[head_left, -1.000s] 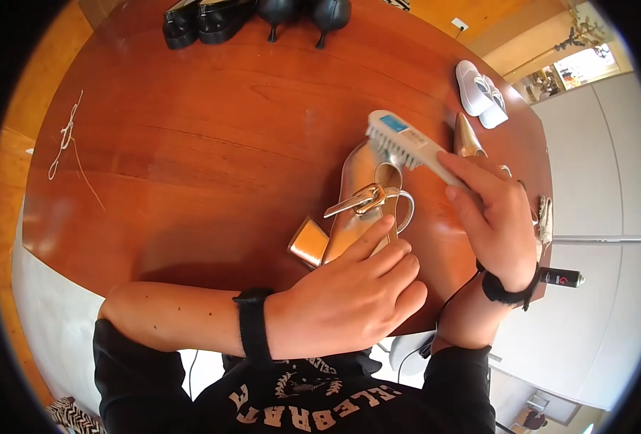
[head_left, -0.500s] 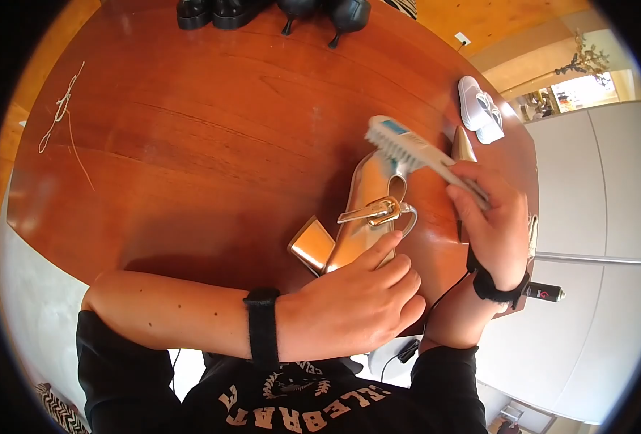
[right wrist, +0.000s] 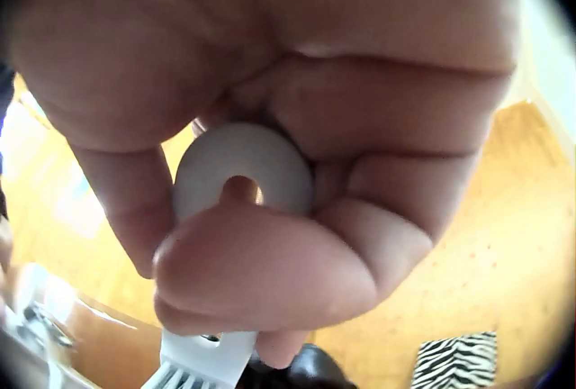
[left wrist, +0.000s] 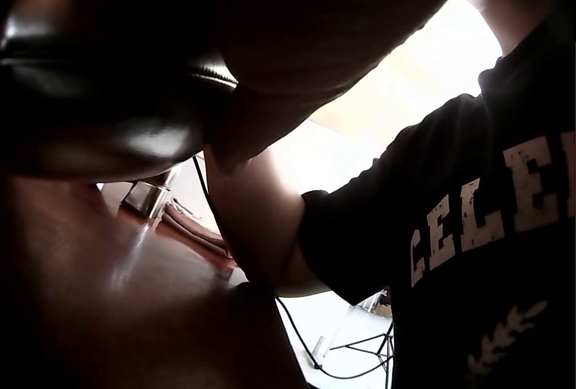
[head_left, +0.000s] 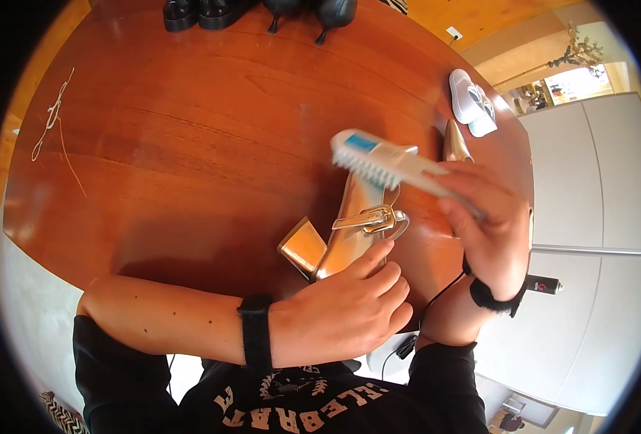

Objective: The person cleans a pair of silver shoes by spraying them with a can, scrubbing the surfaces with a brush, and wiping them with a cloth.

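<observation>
In the head view my left hand [head_left: 346,311] holds a shiny gold heeled shoe [head_left: 335,253] at its back opening, the index finger stretched along the edge. The shoe lies tilted, its block heel [head_left: 304,248] out to the left and its buckled strap [head_left: 375,219] facing up. My right hand [head_left: 490,224] grips the handle of a white scrub brush [head_left: 389,160] with a blue label. The bristles overlap the toe end of the shoe. In the right wrist view the fingers curl round the handle's end [right wrist: 243,159], which has a hole. The left wrist view is dark.
A second gold shoe [head_left: 456,142] and white shoes [head_left: 472,105] stand on the right side of the wooden table [head_left: 190,145]. Black shoes [head_left: 219,11] and black heels [head_left: 328,18] are at the far edge. A thin string [head_left: 51,116] lies left. A black can [head_left: 543,284] shows at right.
The brush in my right hand has swung left and a little toward me across the shoe's toe. My left hand keeps its hold on the shoe.
</observation>
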A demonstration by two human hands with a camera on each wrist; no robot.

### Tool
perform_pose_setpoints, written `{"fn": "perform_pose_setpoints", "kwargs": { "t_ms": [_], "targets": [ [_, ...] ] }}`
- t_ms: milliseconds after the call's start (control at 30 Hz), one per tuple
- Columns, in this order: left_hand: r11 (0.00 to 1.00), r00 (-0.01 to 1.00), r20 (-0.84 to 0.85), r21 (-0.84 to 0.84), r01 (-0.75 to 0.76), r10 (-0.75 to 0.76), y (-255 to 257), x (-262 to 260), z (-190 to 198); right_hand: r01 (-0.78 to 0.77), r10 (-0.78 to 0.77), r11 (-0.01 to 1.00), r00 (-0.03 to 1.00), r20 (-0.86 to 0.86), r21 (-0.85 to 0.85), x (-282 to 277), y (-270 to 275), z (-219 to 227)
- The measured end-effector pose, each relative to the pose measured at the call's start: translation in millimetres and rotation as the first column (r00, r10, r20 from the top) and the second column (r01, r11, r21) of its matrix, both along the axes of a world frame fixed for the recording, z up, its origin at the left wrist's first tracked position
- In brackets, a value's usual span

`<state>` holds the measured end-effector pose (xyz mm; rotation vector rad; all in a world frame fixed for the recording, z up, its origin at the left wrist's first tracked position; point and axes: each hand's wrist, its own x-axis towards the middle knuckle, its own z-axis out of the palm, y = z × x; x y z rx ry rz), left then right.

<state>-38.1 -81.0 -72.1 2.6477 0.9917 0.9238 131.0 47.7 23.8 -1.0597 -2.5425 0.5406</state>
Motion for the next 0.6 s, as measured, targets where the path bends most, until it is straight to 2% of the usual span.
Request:
{"fn": "perform_pose_setpoints", "kwargs": {
  "t_ms": [100, 133, 267, 367, 467, 533, 600],
  "targets": [
    [1.0, 1.0, 0.007, 0.002, -0.007, 0.007, -1, 1, 0, -0.14, 0.139, 0.99, 0.988, -0.072, -0.016, -3, -6, -3],
    [1.0, 1.0, 0.009, -0.004, -0.003, 0.003, 0, 1, 0, -0.097, 0.097, 0.995, 0.989, -0.109, 0.009, -2, -4, -6],
    [1.0, 1.0, 0.004, 0.009, 0.004, -0.004, 1, 0, 0, 0.229, -0.231, 0.964, 0.973, 0.002, 0.135, 7, 12, -8],
    [1.0, 1.0, 0.006, 0.03, -0.002, 0.002, 1, -1, 0, 0.293, -0.297, 0.952, 0.954, 0.031, 0.093, 11, 15, -8],
    [1.0, 1.0, 0.011, 0.008, -0.003, 0.003, 0, -1, 1, 0.123, -0.125, 0.991, 0.992, 0.033, 0.06, 0, 1, 1],
    [1.0, 1.0, 0.01, -0.005, 0.001, -0.001, 0, 0, 1, 0.034, -0.033, 0.999, 0.999, -0.033, 0.027, -1, -1, -3],
    [1.0, 1.0, 0.009, -0.005, 0.003, -0.003, 0, 0, 1, 0.065, -0.066, 0.998, 0.997, -0.049, -0.026, -1, -1, -3]
  ]
}}
